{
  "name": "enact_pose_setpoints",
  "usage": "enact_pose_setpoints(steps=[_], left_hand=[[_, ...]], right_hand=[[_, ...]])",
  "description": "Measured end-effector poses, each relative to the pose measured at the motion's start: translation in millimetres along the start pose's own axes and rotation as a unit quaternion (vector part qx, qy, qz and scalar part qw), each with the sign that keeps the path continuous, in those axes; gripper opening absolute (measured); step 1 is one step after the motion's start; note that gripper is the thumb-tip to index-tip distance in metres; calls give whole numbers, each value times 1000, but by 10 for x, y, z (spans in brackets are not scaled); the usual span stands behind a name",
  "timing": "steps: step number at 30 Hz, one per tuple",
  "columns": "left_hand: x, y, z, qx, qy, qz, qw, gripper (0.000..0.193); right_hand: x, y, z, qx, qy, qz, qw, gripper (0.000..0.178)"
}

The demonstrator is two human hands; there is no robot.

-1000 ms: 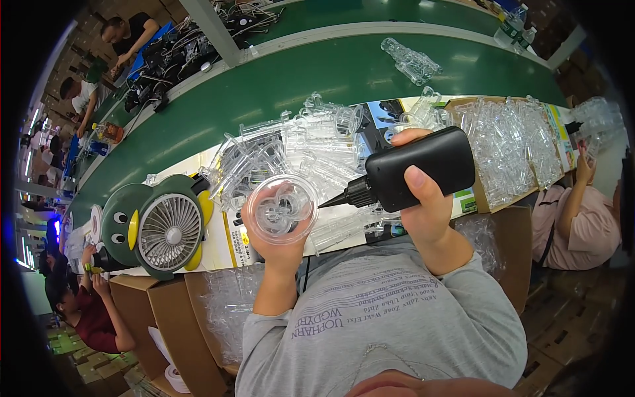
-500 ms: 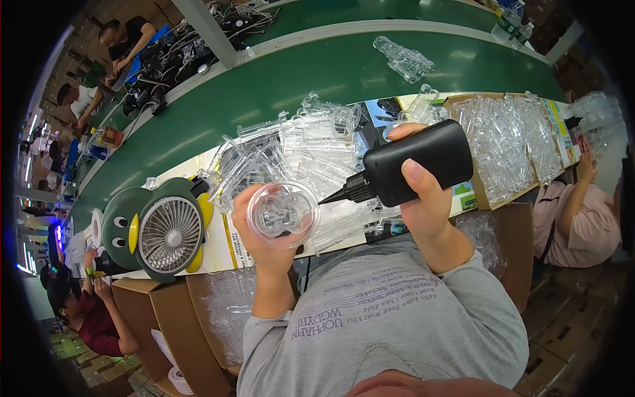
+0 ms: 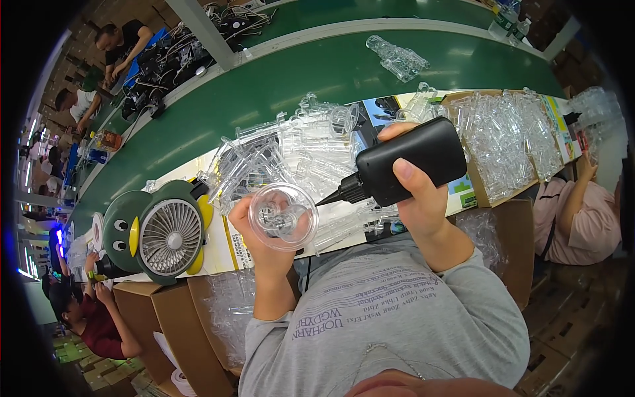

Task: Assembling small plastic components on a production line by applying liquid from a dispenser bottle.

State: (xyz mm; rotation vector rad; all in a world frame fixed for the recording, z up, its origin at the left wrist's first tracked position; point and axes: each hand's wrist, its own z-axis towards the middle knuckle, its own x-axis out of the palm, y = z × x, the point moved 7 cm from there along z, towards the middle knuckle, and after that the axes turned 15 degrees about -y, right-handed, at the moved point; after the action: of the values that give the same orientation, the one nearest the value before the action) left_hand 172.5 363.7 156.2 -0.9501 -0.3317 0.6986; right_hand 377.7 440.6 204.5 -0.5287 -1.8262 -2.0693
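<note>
A cup [image 3: 284, 217] is held in the left hand [image 3: 266, 255]; to its right, a bottle [image 3: 411, 162] is held in the right hand [image 3: 421, 200], the nozzle [image 3: 350, 190] turned toward the cup. Behind them, a heap of plastic parts [image 3: 317, 140] is spread over the bench top [image 3: 213, 257], flanked by a fan [image 3: 173, 228] on the left and a carton [image 3: 477, 185] on the right. Farther back, a bundle [image 3: 398, 59] is laid on the belt [image 3: 297, 74].

The left hand [image 3: 268, 255] rises from a nearly upright left forearm [image 3: 274, 291], its fingers [image 3: 240, 213] curled into a closed grip. To its right, the right hand [image 3: 422, 208] clasps firmly, thumb [image 3: 407, 173] on the near side, fingertip [image 3: 395, 130] on the far side; the right forearm [image 3: 451, 250] slants far-leftward. The hands stay apart, side by side.
</note>
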Motion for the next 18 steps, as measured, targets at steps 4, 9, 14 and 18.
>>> enact_pose_setpoints(steps=[4,9,14,18], left_hand=[[40,-162,90,112,42,55,991,67],[48,-210,146,123,77,129,981,66],[-23,-95,52,42,33,28,998,62],[-11,-142,96,80,41,22,996,59]], right_hand=[[9,7,9,0,4,13,1000,37],[-13,-18,37,-5,2,18,1000,37],[6,-11,11,-10,19,4,1000,36],[-1,-32,21,3,11,7,1000,36]])
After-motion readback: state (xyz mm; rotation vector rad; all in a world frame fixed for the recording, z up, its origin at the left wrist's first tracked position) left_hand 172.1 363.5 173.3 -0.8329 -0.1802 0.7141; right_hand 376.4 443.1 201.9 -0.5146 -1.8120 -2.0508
